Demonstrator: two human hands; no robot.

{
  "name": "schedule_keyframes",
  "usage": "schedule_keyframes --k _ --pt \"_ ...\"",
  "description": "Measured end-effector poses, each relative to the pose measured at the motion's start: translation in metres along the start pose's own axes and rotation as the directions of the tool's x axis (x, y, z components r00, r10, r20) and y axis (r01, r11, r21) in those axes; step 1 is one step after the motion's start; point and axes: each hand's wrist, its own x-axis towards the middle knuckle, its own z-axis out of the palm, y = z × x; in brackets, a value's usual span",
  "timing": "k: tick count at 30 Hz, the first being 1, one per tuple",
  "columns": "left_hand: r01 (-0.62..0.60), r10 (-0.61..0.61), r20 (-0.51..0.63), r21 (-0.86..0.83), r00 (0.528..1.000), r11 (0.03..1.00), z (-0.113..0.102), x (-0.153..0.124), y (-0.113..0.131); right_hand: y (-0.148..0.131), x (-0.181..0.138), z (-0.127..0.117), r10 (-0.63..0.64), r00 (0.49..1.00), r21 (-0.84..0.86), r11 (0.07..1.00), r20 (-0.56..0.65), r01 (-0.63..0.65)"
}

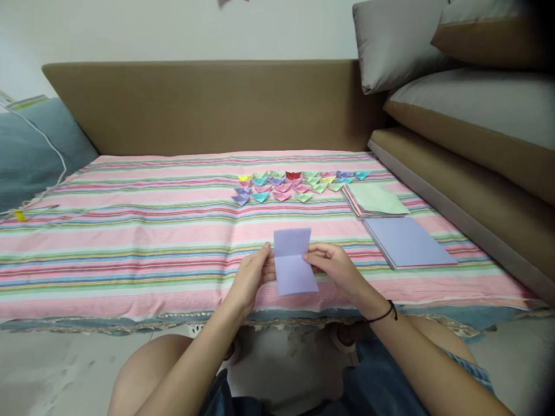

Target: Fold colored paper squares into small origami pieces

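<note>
A lavender paper sheet (295, 261), creased across its middle, is held over the front edge of the striped cloth (130, 231). My left hand (254, 277) pinches its left edge at the crease. Fingers of my right hand (333, 267) are closed on the right edge at the same fold. Further back lie several small folded paper boats (295, 184) in many colours, set in rows. To the right are a stack of paper with a green top sheet (376, 200) and a stack of lavender sheets (406, 241).
A brown backrest (208, 104) runs behind the cloth. Grey and brown cushions (455, 86) are piled at the right. At the left lie a grey-blue pillow (39, 144) and a white cable (52, 150). My knees show below, above a pale floor.
</note>
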Motion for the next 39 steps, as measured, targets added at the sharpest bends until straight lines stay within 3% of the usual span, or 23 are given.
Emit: schedule_keyframes --k 3,8,14,17,19,21,23,25,28,31,33,35,39 --pt "-0.062 0.06 0.056 0.04 0.997 0.997 0.004 -0.002 0.001 0.002 0.002 -0.002 -0.007 0.998 -0.015 1.0 -0.063 0.006" --pt "-0.263 0.27 -0.045 0.116 0.962 0.958 0.002 0.003 -0.006 0.0 0.0 -0.001 -0.033 0.999 -0.011 0.999 0.004 0.033" --pt "-0.323 0.332 -0.031 0.156 0.943 0.933 -0.003 0.009 -0.012 0.0 -0.001 0.001 -0.141 0.99 0.021 0.99 -0.009 0.141" --pt "-0.343 0.364 -0.01 0.31 0.931 0.887 -0.004 0.008 -0.016 0.009 0.004 -0.003 -0.154 0.987 -0.068 0.986 -0.052 0.15" --pt "-0.388 0.456 0.013 0.547 0.89 0.742 -0.006 0.008 -0.019 0.017 0.008 -0.007 -0.152 0.984 -0.176 0.975 -0.092 0.134" --pt "-0.431 0.555 0.109 0.756 0.824 0.492 -0.01 0.01 -0.022 0.023 0.012 -0.01 -0.153 0.982 -0.297 0.948 -0.11 0.114" --pt "-0.471 0.57 0.256 0.841 0.78 0.266 -0.016 0.015 -0.026 0.028 0.014 -0.012 -0.163 0.982 -0.401 0.909 -0.095 0.112" --pt "-0.497 0.523 0.364 0.857 0.77 0.135 -0.022 0.02 -0.029 0.029 0.014 -0.014 -0.192 0.978 -0.489 0.862 -0.08 0.129" --pt "-0.485 0.457 0.423 0.874 0.783 0.021 -0.029 0.024 -0.031 0.027 0.012 -0.019 -0.337 0.938 -0.651 0.731 -0.081 0.206" --pt "-0.448 0.412 0.44 0.89 0.798 -0.081 -0.031 0.023 -0.029 0.023 0.007 -0.023 -0.498 0.858 -0.764 0.503 0.127 0.405" --pt "-0.43 0.37 0.447 0.893 0.815 -0.132 -0.031 0.022 -0.025 0.023 0.003 -0.023 -0.492 0.799 -0.751 0.366 0.345 0.55" --pt "-0.417 0.325 0.449 0.894 0.833 -0.166 -0.031 0.022 -0.022 0.025 -0.001 -0.021 -0.429 0.762 -0.736 0.271 0.485 0.621" --pt "-0.406 0.251 0.443 0.895 0.861 -0.187 -0.031 0.024 -0.021 0.031 -0.007 -0.015 -0.339 0.778 -0.775 0.181 0.528 0.605"
